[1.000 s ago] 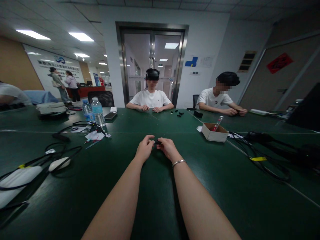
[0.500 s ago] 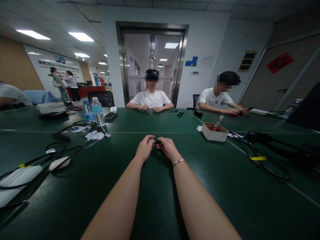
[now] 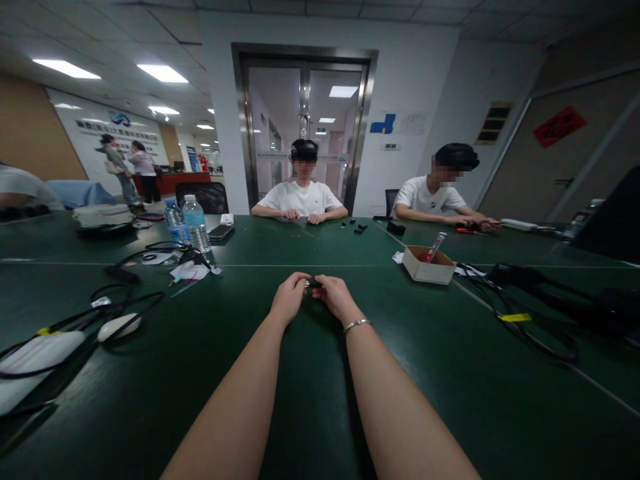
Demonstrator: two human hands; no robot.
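Observation:
Just above the green table (image 3: 320,373), both my hands meet around a small dark piece (image 3: 313,283), too small and too covered by fingers to name. My left hand (image 3: 291,293) is closed on its left end, where a bright, metallic-looking spot shows by the fingertips. On the other end, the thumb and fingers of my right hand (image 3: 334,293) are pinched. A silver bracelet (image 3: 357,325) circles my right wrist.
To the right stands an open cardboard box (image 3: 429,272) holding a red-and-clear tube. Water bottles (image 3: 197,223), cables (image 3: 135,267) and a white computer mouse (image 3: 120,327) lie left. Two people sit across the table, near several small black parts (image 3: 360,228).
My hands stay in nearly the same place, with slight finger movement around the dark piece. Across at the right, a person's hands have lowered and no longer hold up a dark item.

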